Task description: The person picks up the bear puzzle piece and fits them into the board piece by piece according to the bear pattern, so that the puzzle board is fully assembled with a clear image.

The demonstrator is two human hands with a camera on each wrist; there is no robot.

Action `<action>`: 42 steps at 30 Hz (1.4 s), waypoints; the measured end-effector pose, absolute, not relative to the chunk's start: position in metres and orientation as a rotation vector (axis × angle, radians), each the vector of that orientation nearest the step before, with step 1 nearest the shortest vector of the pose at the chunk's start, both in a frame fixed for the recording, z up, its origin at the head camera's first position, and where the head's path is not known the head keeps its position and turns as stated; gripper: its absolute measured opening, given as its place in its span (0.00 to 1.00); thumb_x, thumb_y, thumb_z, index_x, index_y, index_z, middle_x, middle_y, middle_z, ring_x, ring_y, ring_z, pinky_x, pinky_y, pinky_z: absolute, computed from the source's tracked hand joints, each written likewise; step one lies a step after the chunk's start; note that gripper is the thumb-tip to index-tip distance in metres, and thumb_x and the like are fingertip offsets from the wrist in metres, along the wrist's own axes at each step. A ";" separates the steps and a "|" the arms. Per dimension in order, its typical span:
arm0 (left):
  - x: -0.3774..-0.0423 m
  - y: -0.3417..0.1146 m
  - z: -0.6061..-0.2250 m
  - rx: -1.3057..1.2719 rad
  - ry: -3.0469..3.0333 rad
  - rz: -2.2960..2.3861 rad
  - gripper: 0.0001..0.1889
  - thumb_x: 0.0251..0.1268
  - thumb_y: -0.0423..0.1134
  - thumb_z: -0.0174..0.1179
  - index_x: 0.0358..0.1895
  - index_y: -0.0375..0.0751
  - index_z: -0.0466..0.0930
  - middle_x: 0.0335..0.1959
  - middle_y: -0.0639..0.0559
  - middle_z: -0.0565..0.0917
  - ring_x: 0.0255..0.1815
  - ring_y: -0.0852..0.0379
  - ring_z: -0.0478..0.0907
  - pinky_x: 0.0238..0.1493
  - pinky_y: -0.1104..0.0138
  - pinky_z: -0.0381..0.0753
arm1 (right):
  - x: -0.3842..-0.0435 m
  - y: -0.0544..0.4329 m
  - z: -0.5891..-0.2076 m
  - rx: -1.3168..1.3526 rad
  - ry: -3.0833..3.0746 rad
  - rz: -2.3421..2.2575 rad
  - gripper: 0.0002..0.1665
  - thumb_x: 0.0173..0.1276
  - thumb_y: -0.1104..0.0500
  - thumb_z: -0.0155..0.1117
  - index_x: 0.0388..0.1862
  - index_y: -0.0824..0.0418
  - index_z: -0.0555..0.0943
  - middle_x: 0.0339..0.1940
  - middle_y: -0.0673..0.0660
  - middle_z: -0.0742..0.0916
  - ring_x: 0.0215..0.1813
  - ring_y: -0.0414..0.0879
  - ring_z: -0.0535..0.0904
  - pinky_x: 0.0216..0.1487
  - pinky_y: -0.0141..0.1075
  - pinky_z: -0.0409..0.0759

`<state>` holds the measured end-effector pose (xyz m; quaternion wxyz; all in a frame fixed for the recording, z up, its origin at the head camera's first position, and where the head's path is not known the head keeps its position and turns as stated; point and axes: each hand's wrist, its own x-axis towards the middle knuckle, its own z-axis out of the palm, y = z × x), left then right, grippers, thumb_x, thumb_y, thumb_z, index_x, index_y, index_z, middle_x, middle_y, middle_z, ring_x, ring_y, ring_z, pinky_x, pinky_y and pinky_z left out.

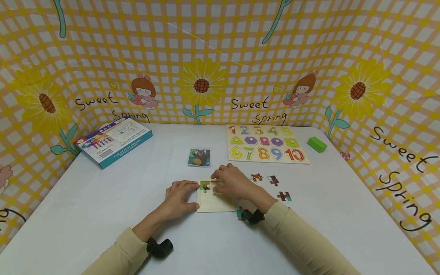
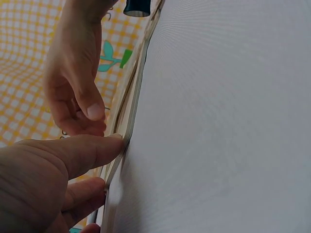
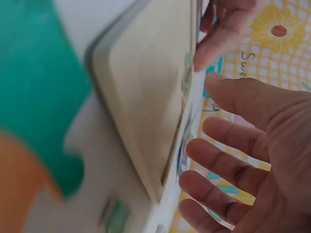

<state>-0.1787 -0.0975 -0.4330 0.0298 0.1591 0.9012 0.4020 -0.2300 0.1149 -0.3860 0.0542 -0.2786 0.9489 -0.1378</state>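
A shallow wooden puzzle tray (image 1: 220, 204) lies in front of me, with a green and brown jigsaw piece (image 1: 205, 186) in its far left corner. Thumb and fingertips of my left hand (image 1: 178, 199) touch the tray's left edge, spread apart along it. My right hand (image 1: 233, 181) hovers over the tray's far right part, covering some of it. Its fingers spread with nothing between them in the right wrist view. Loose jigsaw pieces lie to the right: a brown one (image 1: 256, 177), a dark one (image 1: 273, 180), a brown and teal one (image 1: 284, 196). Another teal piece (image 1: 239, 214) shows beside the right wrist camera.
Behind the tray lies a bear picture card (image 1: 199, 157). A number and shape board (image 1: 268, 143) is at the back right, with a green block (image 1: 317, 144) beside it. At the back left lies a teal and white box (image 1: 115, 142). Patterned cloth (image 1: 203, 49) walls the table.
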 end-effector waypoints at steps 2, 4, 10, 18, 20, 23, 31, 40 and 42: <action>-0.179 -0.098 -0.433 0.483 2.777 1.242 0.27 0.49 0.36 0.69 0.57 0.41 0.76 0.64 0.49 0.72 0.66 0.46 0.57 0.64 0.47 0.47 | -0.229 0.121 -0.383 -0.828 2.880 -0.453 0.20 0.58 0.51 0.68 0.50 0.55 0.82 0.46 0.52 0.83 0.47 0.47 0.70 0.51 0.42 0.69; -0.179 -0.098 -0.433 0.477 2.772 1.248 0.27 0.49 0.36 0.69 0.57 0.41 0.76 0.64 0.50 0.72 0.66 0.46 0.57 0.64 0.47 0.46 | -0.228 0.127 -0.381 -0.815 2.880 -0.482 0.20 0.59 0.51 0.68 0.50 0.55 0.82 0.48 0.53 0.83 0.48 0.48 0.70 0.53 0.43 0.69; -0.179 -0.098 -0.434 0.473 2.771 1.254 0.28 0.49 0.36 0.69 0.57 0.41 0.76 0.63 0.49 0.72 0.67 0.46 0.57 0.64 0.47 0.46 | -0.226 0.152 -0.378 -0.831 2.914 -0.560 0.21 0.59 0.51 0.68 0.50 0.57 0.82 0.49 0.54 0.82 0.50 0.50 0.70 0.54 0.45 0.69; -0.178 -0.098 -0.434 0.485 2.774 1.253 0.27 0.49 0.36 0.69 0.57 0.41 0.76 0.64 0.50 0.72 0.66 0.46 0.57 0.64 0.47 0.47 | -0.227 0.184 -0.378 -0.747 2.941 -0.618 0.20 0.60 0.52 0.67 0.51 0.57 0.82 0.51 0.55 0.81 0.55 0.53 0.69 0.60 0.52 0.68; -0.178 -0.098 -0.434 0.487 2.773 1.253 0.27 0.49 0.36 0.69 0.57 0.41 0.76 0.63 0.50 0.72 0.66 0.46 0.57 0.64 0.47 0.47 | -0.228 0.192 -0.378 -0.731 2.949 -0.625 0.20 0.60 0.52 0.67 0.50 0.57 0.82 0.52 0.55 0.81 0.54 0.53 0.70 0.60 0.52 0.69; -0.178 -0.097 -0.434 0.491 2.775 1.252 0.27 0.49 0.36 0.69 0.57 0.41 0.76 0.63 0.50 0.72 0.66 0.46 0.57 0.63 0.47 0.47 | -0.230 0.202 -0.380 -0.709 2.958 -0.625 0.21 0.60 0.52 0.67 0.51 0.58 0.81 0.52 0.55 0.81 0.51 0.51 0.69 0.54 0.48 0.72; -0.178 -0.097 -0.433 0.492 2.774 1.255 0.28 0.49 0.36 0.69 0.57 0.40 0.75 0.63 0.49 0.72 0.67 0.45 0.57 0.63 0.47 0.47 | -0.236 0.228 -0.387 -0.603 2.973 -0.654 0.21 0.59 0.54 0.69 0.51 0.59 0.81 0.53 0.58 0.80 0.63 0.64 0.66 0.65 0.59 0.61; -0.178 -0.097 -0.433 0.487 2.779 1.251 0.27 0.49 0.35 0.69 0.57 0.40 0.76 0.63 0.49 0.72 0.67 0.44 0.56 0.63 0.46 0.47 | -0.244 0.248 -0.397 -0.527 2.981 -0.645 0.21 0.60 0.52 0.67 0.52 0.57 0.81 0.53 0.57 0.80 0.56 0.56 0.69 0.54 0.53 0.70; -0.178 -0.097 -0.432 0.486 2.775 1.254 0.27 0.49 0.35 0.69 0.57 0.40 0.75 0.63 0.48 0.72 0.67 0.44 0.56 0.63 0.46 0.47 | -0.246 0.250 -0.398 -0.541 2.986 -0.627 0.21 0.60 0.52 0.67 0.51 0.57 0.81 0.52 0.57 0.80 0.54 0.54 0.70 0.54 0.52 0.71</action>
